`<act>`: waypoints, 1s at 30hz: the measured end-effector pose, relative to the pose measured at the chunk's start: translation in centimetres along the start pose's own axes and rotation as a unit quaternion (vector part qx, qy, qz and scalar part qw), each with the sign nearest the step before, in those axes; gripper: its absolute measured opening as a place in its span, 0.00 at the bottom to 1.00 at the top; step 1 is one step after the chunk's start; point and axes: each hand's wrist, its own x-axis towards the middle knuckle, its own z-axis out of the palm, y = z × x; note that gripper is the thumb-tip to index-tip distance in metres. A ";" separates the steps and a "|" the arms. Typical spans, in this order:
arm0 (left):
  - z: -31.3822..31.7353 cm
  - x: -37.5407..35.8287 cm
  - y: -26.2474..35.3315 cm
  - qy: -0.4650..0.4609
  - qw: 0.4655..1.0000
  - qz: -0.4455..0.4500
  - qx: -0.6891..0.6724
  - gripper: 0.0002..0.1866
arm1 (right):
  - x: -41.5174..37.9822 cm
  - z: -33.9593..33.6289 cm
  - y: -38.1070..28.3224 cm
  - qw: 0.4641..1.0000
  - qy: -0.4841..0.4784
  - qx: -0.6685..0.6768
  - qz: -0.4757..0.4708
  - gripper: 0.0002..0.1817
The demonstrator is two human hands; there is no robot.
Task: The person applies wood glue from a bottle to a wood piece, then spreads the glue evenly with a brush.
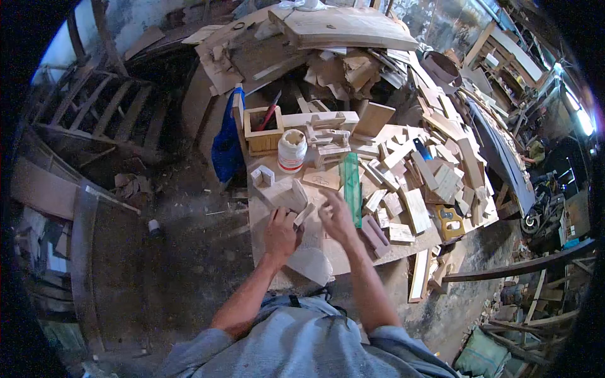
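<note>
My left hand (pixel 282 234) is closed on a small wooden block (pixel 305 215) at the near left part of the workbench (pixel 309 236). A larger pale wooden block (pixel 288 194) lies just beyond its fingertips. To the right, my right hand (pixel 339 218) hovers over the bench, its fingers slightly curled and apart; I see nothing in them. Beyond it lies a flat wooden piece with a drawn mark (pixel 321 178). A green translucent ruler (pixel 351 189) lies beside that hand. Behind both hands stands an open white jar (pixel 292 152) with a red-marked label.
Many wood offcuts (pixel 416 208) heap over the bench's right side, with a handsaw's yellowish handle (pixel 450 223) among them. A wooden box (pixel 263 140) holding a red tool stands at the back left, beside a blue cloth (pixel 228 142). Large boards (pixel 346 28) are stacked behind.
</note>
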 end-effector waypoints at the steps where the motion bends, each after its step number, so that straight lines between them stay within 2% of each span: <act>1: 0.4 -0.3 -0.5 0.013 1.000 0.013 0.023 0.13 | 1.5 -0.5 -0.5 1.000 -0.008 -0.011 0.008 0.25; 3: 1.9 -0.8 -2.1 0.042 0.996 0.041 0.069 0.13 | 4.5 -1.1 -2.0 0.998 -0.039 -0.021 -0.040 0.20; 5: 2.9 -0.8 -2.0 0.040 0.998 0.009 0.052 0.13 | 7.5 -0.3 -1.7 0.989 -0.069 -0.073 -0.113 0.17; 6: 3.2 -0.6 -1.8 0.040 0.998 -0.006 0.043 0.13 | 8.2 -0.6 -3.8 0.982 -0.092 -0.105 -0.127 0.17; 10: 2.2 -0.4 -1.4 0.015 1.000 -0.022 0.014 0.14 | 10.0 1.8 -5.2 0.955 -0.157 -0.219 -0.120 0.21; 13: 1.9 -0.5 -1.0 0.026 0.999 -0.024 0.007 0.14 | 10.5 2.9 -4.9 0.927 -0.183 -0.295 -0.142 0.18; 18: 1.8 -0.5 -0.9 0.002 0.998 -0.060 -0.004 0.14 | 11.1 4.0 -3.3 0.919 -0.200 -0.307 -0.147 0.14; 30: 2.4 -0.7 -1.1 0.020 0.998 -0.051 0.025 0.15 | 11.4 4.6 -2.3 0.911 -0.222 -0.309 -0.156 0.10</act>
